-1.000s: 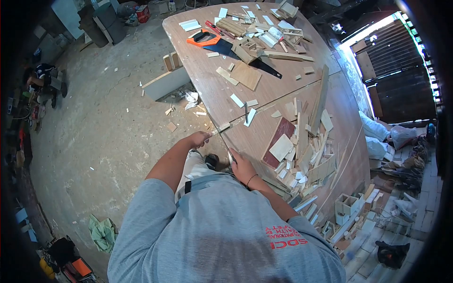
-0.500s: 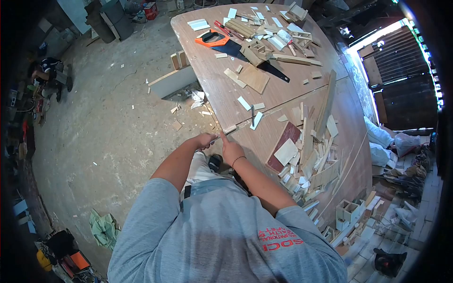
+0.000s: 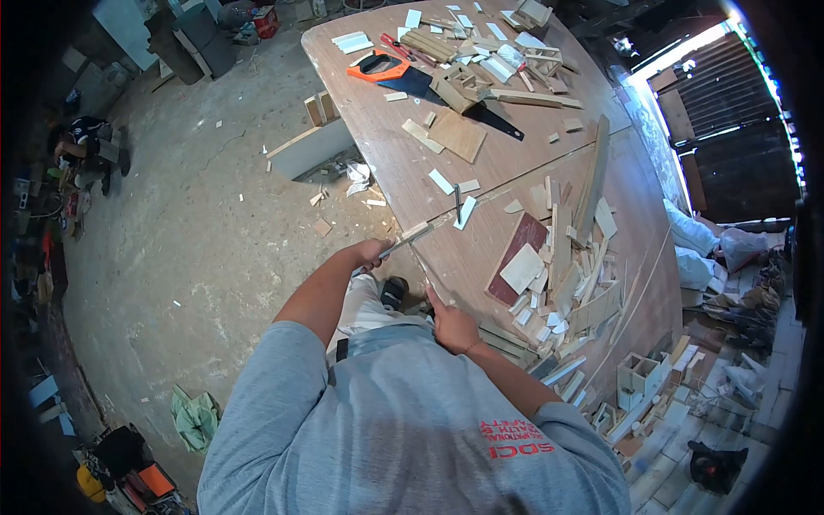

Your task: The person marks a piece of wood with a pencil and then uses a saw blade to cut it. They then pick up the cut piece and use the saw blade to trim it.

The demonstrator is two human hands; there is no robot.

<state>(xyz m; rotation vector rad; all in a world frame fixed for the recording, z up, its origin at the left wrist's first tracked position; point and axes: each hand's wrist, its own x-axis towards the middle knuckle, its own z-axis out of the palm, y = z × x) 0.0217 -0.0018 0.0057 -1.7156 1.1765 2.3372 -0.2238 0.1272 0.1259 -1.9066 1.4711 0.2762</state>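
Note:
My left hand is closed around a thin grey tool, whose far end reaches the table edge. A small wooden piece lies at that edge, beside the tool's tip. Further right, my right hand is at the near edge of the wooden table, holding the end of a long thin wooden strip that points up toward the small piece. To its right lies a dark red board with a light wooden offcut on it.
A handsaw with an orange handle lies on the far table among wood scraps. A grey board stands by the table's left edge. Another person is at the far left. Wood offcuts are heaped on the right.
My right hand has moved away from my left hand, rightward and down along the table edge. The thin wooden strip now shows between it and the small piece. My left hand stays nearly where it was.

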